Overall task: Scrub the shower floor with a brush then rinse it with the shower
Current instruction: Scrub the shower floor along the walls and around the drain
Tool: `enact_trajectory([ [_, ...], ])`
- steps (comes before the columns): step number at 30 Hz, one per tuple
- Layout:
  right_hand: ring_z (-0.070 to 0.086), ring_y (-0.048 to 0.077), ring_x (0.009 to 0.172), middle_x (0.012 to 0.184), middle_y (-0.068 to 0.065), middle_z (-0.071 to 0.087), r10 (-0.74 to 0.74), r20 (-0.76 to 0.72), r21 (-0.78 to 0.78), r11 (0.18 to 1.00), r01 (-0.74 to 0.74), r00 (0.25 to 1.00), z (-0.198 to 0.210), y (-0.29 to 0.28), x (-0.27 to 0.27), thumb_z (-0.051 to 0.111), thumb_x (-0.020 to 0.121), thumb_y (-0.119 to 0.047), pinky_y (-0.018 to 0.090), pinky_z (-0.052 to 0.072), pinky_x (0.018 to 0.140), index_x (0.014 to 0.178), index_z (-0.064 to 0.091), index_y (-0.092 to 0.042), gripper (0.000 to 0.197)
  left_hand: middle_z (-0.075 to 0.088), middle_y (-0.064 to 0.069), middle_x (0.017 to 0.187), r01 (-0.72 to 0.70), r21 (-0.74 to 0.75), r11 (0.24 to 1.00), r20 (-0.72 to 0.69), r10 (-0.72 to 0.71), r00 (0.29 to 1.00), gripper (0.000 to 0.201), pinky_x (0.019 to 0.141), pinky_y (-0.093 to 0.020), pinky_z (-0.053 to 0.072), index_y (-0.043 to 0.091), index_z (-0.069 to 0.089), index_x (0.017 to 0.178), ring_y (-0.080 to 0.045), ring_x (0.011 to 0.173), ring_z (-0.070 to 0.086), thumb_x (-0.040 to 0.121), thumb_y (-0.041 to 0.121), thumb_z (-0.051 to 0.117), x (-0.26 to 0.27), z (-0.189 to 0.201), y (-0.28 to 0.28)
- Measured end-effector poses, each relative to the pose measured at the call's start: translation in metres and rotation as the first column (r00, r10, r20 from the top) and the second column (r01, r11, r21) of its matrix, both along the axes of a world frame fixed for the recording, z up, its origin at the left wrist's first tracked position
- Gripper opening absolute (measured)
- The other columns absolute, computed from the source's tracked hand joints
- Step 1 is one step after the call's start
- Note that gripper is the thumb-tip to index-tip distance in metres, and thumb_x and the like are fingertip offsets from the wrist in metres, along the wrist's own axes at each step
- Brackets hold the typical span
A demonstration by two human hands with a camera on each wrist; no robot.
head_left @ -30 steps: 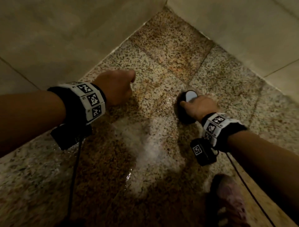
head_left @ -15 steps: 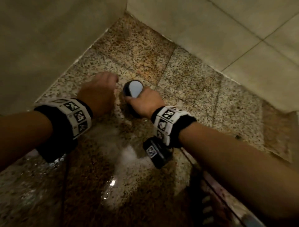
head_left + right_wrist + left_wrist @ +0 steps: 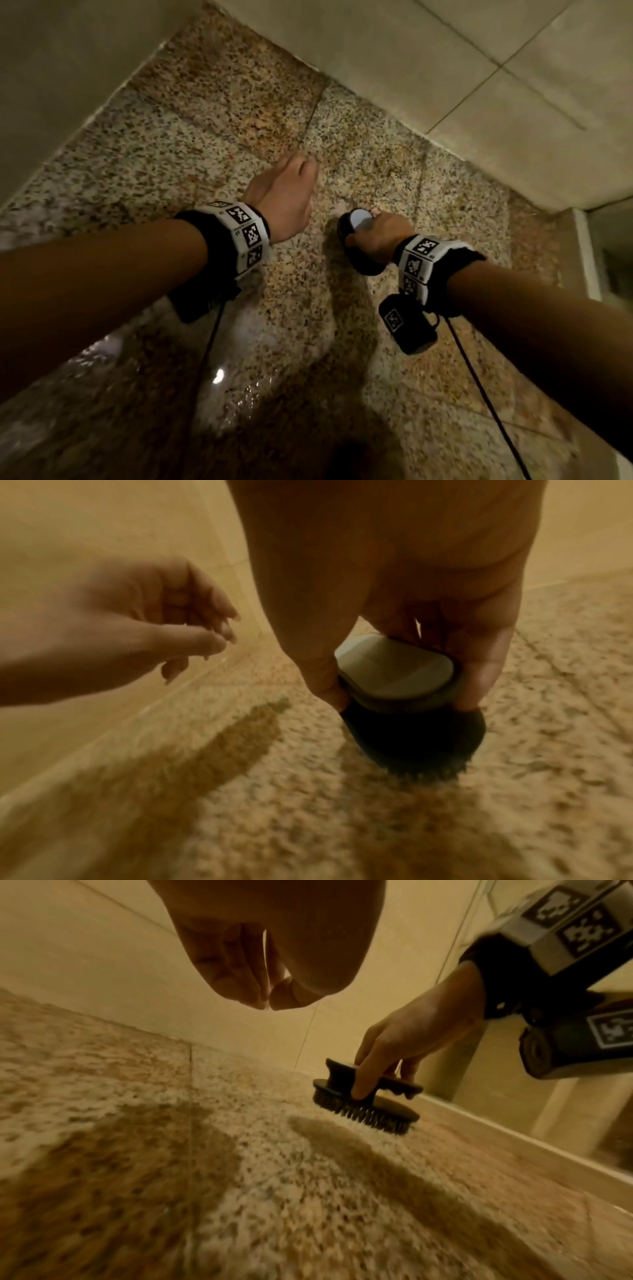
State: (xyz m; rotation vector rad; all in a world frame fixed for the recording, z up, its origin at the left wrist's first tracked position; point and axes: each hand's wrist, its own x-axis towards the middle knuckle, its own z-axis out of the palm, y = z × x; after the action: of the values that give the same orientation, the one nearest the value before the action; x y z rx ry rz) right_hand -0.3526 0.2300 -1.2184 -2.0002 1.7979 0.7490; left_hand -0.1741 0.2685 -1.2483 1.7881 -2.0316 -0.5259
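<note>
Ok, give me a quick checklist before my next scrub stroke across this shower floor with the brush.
1. Right hand grips the brush: ok, fingers curl over its handle.
2. Bristles on the shower floor: ok, they meet the stone in the left wrist view.
3. Left hand out of the brush's way: ok, it hangs loosely curled beside it, holding nothing.
4. Floor wet: ok, a shiny patch shows near the person.
5. Shower within reach for rinsing: cannot tell, not in view.
</note>
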Motion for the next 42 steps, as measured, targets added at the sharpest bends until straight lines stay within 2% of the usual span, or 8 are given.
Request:
enact_trajectory([
  [5,0.055,0.022,0.068,0.087,0.008,0.059,-0.243,0.068,-0.021,0.969,0.245,0.968,-0.019,-0.027,-0.047,0.058,0.089,-0.053,0.024,0.035,0.046,0.118,0.057,-0.003,0.057,0.049,-0.016,0.113,0.015,-0.021,1.0,0.082,-0.013,0.997,0.032,0.081,-0.044,0.046,0.003,0.047,0.113,-0.034,0.104,0.048,0.083,0.013,0.053,-0.011,-0.01,-0.006],
  [12,0.055,0.036,0.114,0.133,0.015,0.052,-0.404,0.339,-0.088,0.886,0.456,0.85,-0.064,-0.017,-0.052,0.057,0.089,-0.056,0.032,0.045,0.072,0.149,0.023,-0.002,0.087,0.054,-0.018,0.113,-0.112,0.067,0.991,0.104,0.105,0.989,0.034,0.082,-0.042,0.046,0.004,0.048,0.118,-0.036,0.103,0.054,0.086,0.013,0.052,-0.027,-0.02,-0.007],
  [17,0.055,0.037,0.114,0.134,0.017,0.052,-0.41,0.401,-0.12,0.863,0.491,0.819,-0.076,-0.021,-0.042,0.056,0.087,-0.058,0.032,0.042,0.072,0.149,0.019,-0.003,0.091,0.052,-0.015,0.112,-0.039,0.207,0.978,0.106,0.018,0.994,0.027,0.075,-0.035,0.041,0.006,0.045,0.113,-0.033,0.102,0.052,0.089,0.018,0.049,-0.044,-0.027,-0.004],
  [23,0.058,0.039,0.108,0.121,0.018,0.058,-0.215,0.362,-0.132,0.952,0.278,0.907,-0.078,0.016,-0.016,0.055,0.087,-0.058,0.036,0.045,0.073,0.147,0.022,-0.008,0.085,0.054,-0.016,0.112,-0.15,0.096,0.984,0.038,0.147,0.988,0.02,0.077,-0.039,0.041,0.007,0.047,0.109,-0.036,0.101,0.053,0.09,0.013,0.048,-0.061,-0.013,-0.018],
  [29,0.056,0.03,0.117,0.129,0.011,0.056,0.245,0.546,0.021,0.952,-0.306,0.801,-0.057,0.05,0.045,0.052,0.096,-0.042,0.033,0.046,0.089,0.132,0.05,-0.015,0.045,0.059,-0.015,0.106,-0.262,0.013,0.965,-0.01,0.263,0.965,0.016,0.079,-0.039,0.044,0.012,0.051,0.104,-0.035,0.097,0.056,0.088,0.017,0.049,-0.041,0.008,-0.016],
  [32,0.06,0.029,0.093,0.104,0.007,0.058,-0.123,0.616,0.026,0.99,0.135,0.778,-0.049,0.022,0.011,0.058,0.085,-0.044,0.03,0.045,0.069,0.132,0.044,-0.016,0.056,0.058,-0.013,0.102,-0.249,0.008,0.969,0.03,0.249,0.968,0.016,0.077,-0.041,0.047,0.014,0.05,0.102,-0.035,0.092,0.055,0.087,0.017,0.05,-0.015,0.009,-0.003],
  [35,0.058,0.033,0.098,0.12,0.014,0.058,-0.351,0.536,-0.107,0.874,0.474,0.768,-0.053,-0.014,-0.039,0.059,0.089,-0.038,0.028,0.04,0.069,0.144,0.025,-0.005,0.072,0.055,-0.008,0.094,-0.276,0.064,0.959,0.041,0.274,0.961,0.008,0.069,-0.036,0.042,0.016,0.047,0.097,-0.028,0.082,0.05,0.089,0.015,0.048,0.007,0.005,0.008],
  [42,0.059,0.036,0.104,0.126,0.016,0.056,-0.285,0.505,-0.186,0.886,0.425,0.814,-0.08,-0.027,-0.023,0.06,0.09,-0.037,0.031,0.041,0.071,0.141,0.028,-0.007,0.068,0.055,-0.011,0.086,-0.316,0.013,0.949,-0.066,0.317,0.946,0.012,0.07,-0.037,0.044,0.007,0.053,0.098,-0.029,0.079,0.052,0.087,0.005,0.048,0.016,-0.011,0.024],
])
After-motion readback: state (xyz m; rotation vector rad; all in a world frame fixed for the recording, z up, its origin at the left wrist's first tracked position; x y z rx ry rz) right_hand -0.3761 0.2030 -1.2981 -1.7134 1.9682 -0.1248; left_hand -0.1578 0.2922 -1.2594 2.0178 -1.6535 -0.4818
